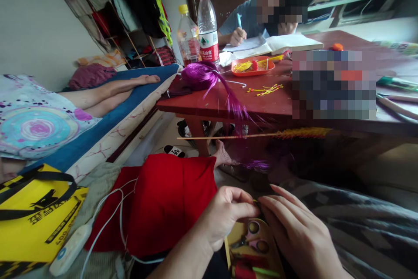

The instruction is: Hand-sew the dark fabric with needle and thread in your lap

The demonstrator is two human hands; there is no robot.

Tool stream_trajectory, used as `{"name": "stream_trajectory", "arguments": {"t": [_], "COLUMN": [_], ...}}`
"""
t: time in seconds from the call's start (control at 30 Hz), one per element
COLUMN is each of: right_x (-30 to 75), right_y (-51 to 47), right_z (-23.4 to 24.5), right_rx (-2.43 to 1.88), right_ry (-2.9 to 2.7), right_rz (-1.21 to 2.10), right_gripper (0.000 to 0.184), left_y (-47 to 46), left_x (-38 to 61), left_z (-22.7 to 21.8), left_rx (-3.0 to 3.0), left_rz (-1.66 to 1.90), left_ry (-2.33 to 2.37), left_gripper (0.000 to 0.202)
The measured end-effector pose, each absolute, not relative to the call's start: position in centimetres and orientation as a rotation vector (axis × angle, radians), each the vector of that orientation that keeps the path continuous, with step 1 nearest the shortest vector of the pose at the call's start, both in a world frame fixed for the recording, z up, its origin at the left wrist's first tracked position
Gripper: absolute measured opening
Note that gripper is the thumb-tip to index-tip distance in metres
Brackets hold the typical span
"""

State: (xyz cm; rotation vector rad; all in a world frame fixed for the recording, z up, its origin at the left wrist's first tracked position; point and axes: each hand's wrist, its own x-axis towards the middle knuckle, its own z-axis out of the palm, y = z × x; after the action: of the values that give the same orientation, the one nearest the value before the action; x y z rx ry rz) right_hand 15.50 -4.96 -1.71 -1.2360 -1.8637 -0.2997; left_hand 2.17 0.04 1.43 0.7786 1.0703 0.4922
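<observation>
My left hand point(225, 216) is closed in a pinch, thumb against forefinger, at the lower middle of the head view. My right hand point(294, 222) meets it fingertip to fingertip, back turned up, its fingers close together and its thumb hidden. A tiny yellow bit shows where the fingertips meet; what it belongs to is too small to tell. Just below my hands lies a yellowish tray point(233, 250) holding scissors point(253, 235) with pinkish handles, red pieces and a light green strip point(266, 272). Red cloth point(173, 200) covers my leg on the left.
On the red table point(209, 102) are a purple fibre bundle point(200, 74), two bottles point(207, 31), an orange tray point(253, 66) and several yellow stems point(266, 90). A yellow-tufted stick point(261, 134) juts below its edge. Opposite, a person writes. Another person's legs rest on a bed point(137, 100). A power strip point(72, 248) lies left.
</observation>
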Motion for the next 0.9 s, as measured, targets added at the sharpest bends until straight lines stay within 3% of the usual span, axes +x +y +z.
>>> {"name": "stream_trajectory", "arguments": {"t": [0.27,0.47,0.9], "right_x": [16.5,17.0,16.9], "right_y": [-4.9,-4.5,-5.0], "right_z": [-1.6,-0.2,-2.5], "right_rx": [-1.057,-0.91,-1.022], "right_ry": [-1.986,-2.037,-2.028], "right_rz": [-0.232,-0.193,-0.146], "right_gripper": [0.02,0.028,0.018], "left_y": [0.7,1.7,1.9], "left_x": [1.9,1.4,0.9], "left_z": [1.2,1.2,0.8], "left_rx": [0.757,0.856,0.892], "left_rz": [0.323,0.166,0.155], "left_ry": [1.055,1.052,0.97], "left_gripper": [0.013,0.013,0.027]}}
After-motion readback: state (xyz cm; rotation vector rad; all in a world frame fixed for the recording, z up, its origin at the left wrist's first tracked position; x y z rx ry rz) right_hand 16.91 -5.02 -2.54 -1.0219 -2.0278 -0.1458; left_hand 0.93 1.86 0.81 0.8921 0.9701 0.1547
